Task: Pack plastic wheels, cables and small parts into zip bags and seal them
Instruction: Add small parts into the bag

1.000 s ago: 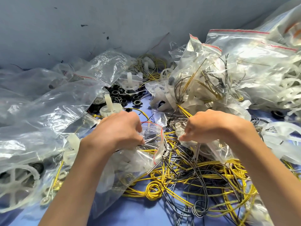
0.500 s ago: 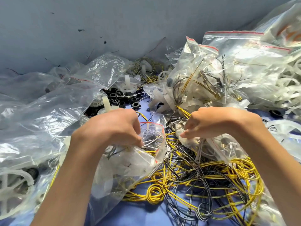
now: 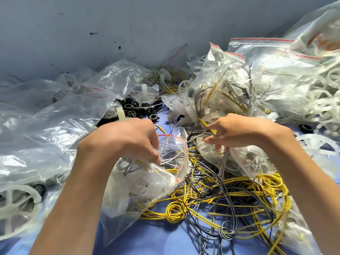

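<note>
Now left hand grips zip bag, right hand pinches cables; stuffed bags crowd around.

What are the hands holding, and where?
The left hand pinches the zip bag at its mouth edge; the right hand grips a cable bunch at its top.

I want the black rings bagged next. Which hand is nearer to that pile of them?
Left. The left hand sits just in front of the black rings, gripping the open zip bag; the right hand, gripping a second bag, is farther off to their right.
</note>
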